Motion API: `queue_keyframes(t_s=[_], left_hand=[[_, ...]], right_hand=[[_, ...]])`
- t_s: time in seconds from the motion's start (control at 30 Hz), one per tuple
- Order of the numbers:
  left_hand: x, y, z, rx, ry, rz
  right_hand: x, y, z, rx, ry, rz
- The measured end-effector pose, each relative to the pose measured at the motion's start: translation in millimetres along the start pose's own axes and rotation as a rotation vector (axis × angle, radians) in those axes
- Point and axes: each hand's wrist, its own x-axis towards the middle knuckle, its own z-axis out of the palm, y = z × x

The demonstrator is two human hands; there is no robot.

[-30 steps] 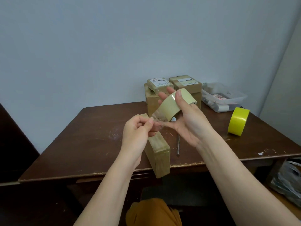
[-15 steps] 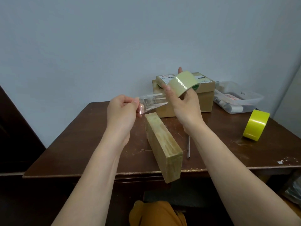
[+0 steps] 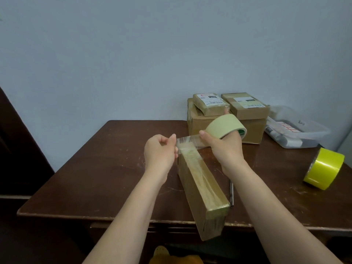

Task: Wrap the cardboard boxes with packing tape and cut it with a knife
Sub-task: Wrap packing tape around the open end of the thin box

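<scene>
Mostly hidden: my right hand (image 3: 224, 147) covers the core of the tape roll (image 3: 227, 125), fingers through it, gripping. Knife (image 3: 231, 195) shows only as a thin metal bar beside the long box (image 3: 202, 189), partly behind my right forearm. Pulled tape strip (image 3: 187, 142) is clear, edges hard to make out. My left hand (image 3: 160, 151) pinches the strip's free end, just above the long box's far end. Long box lies on the worktop (image 3: 95, 168), near end overhanging the edge. Stacked boxes (image 3: 226, 115) sit behind the roll; yellow roll (image 3: 323, 168) well right of the long box.
</scene>
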Motion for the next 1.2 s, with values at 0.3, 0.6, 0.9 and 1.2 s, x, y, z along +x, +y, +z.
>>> queue_keyframes(t_s=[0.3,0.6,0.9,1.2], left_hand=[[9,-16,14,0.145,0.115,0.081],[6,-28,14,0.162,0.110,0.082],[4,-32,15,0.166,0.109,0.080],[7,-38,18,0.168,0.109,0.081]], right_hand=[[7,15,7,-0.070,0.099,0.002],[1,23,5,-0.062,0.110,0.059],[-2,23,8,-0.072,0.095,0.058],[-1,26,6,-0.068,0.091,0.045]])
